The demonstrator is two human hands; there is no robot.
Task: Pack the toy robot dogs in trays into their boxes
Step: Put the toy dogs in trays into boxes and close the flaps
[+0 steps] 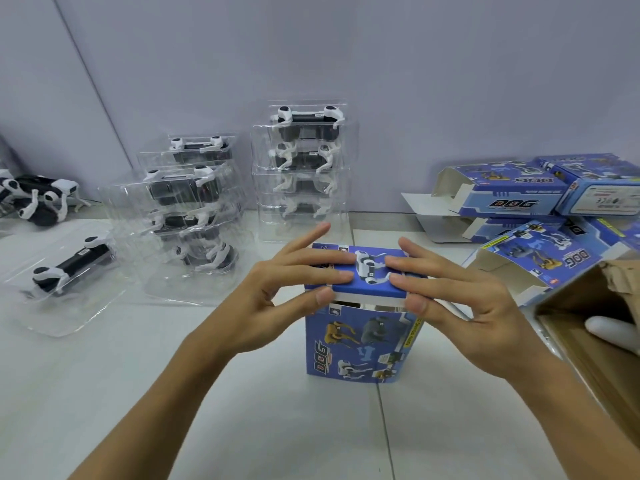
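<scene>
Forearms: mine come in from the bottom corners and meet over the blue box (360,341), which stands upright on the white table (242,427) so its top end faces me.
Left hand (277,292): I lay straight fingers flat on the lid flap (367,271) from the left, thumb under its front edge, clamped on nothing; the flat press is there to push the flap down evenly.
Right hand (460,299): mirrors it from the right, fingers straight on the flap, thumb at the front corner, to keep the tuck tab lined up with the slot.
Lid state: a white gap shows under the flap's front edge, so I judge the closure not yet finished.
Toy and tray: I cannot see inside this box.
Waiting stock: two stacks of clear trays with dogs, left stack (187,209) and taller stack (304,168), stand behind, against the wall, within reach.
Single tray (65,268): lies flat to the left, one dog in it.
Loose dogs (38,199): heaped at the far left, untrayed.
Empty boxes (512,195): lie open-ended at the right.
Cardboard carton (588,323): open at the right edge, a white-gloved hand (613,334) on it, likely for finished boxes.
</scene>
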